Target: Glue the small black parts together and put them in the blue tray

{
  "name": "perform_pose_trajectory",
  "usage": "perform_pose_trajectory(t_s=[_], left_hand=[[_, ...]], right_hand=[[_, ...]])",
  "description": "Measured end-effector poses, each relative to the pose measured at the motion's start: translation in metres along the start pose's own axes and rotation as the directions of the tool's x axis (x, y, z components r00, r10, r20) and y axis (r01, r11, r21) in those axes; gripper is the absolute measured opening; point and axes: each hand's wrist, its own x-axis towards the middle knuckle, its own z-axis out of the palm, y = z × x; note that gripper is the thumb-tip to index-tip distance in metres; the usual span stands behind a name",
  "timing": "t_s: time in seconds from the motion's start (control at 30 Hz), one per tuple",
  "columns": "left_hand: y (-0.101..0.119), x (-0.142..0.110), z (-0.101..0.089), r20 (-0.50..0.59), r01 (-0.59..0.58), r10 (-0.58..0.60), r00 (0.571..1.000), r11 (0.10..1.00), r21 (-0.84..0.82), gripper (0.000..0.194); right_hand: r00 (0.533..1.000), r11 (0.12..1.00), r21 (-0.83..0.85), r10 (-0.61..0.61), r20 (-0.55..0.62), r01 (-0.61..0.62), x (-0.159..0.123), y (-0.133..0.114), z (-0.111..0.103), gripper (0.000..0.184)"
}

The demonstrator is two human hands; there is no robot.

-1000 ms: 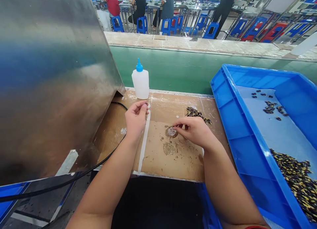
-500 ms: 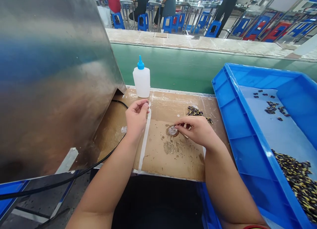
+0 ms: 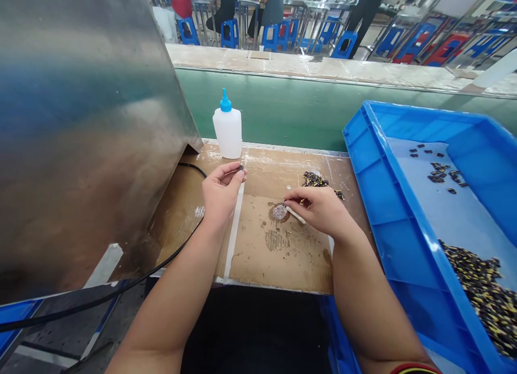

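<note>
My left hand (image 3: 222, 191) pinches a small dark piece (image 3: 241, 168) between thumb and fingertips, above the cardboard near the squeeze bottle. The fingers of my right hand (image 3: 317, 207) are closed at the end of a thin pale stick (image 3: 296, 216); its tip is too small to make out. Those fingertips are at the edge of a small round clear dish (image 3: 280, 212), which sits on a wet-looking stain on the cardboard (image 3: 250, 255). Just behind my right hand lies a small pile of black-and-yellow pieces (image 3: 315, 180).
A white squeeze bottle (image 3: 228, 131) with a blue nozzle stands at the back. On the right, a blue crate (image 3: 375, 185) holds many black-and-yellow pieces (image 3: 480, 293). A metal housing (image 3: 92, 137) and a black cable (image 3: 177, 250) are to the left. Several people sit or stand beyond the ledge.
My left fingers have turned slightly, so the dark piece now shows. More of the pale stick is visible below my right hand. The whole view has shifted a little.
</note>
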Motion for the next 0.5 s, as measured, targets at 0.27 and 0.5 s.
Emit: perform_pose_trajectory(t_s=[0.27,0.5], left_hand=[[0.0031,-0.0003,-0.0012,-0.009,-0.038,0.038,0.999,0.996,0.080,0.023],[0.0057,-0.0022,-0.0008,0.001,-0.051,0.051,0.999,0.993,0.104,0.026]], right_hand=[[1.000,1.000,-0.020,-0.019,-0.002,0.019,-0.0001,-0.0023,-0.0026,0.015],[0.999,0.998,-0.036,-0.043,-0.020,0.042,-0.0013,-0.0049,-0.0049,0.013]])
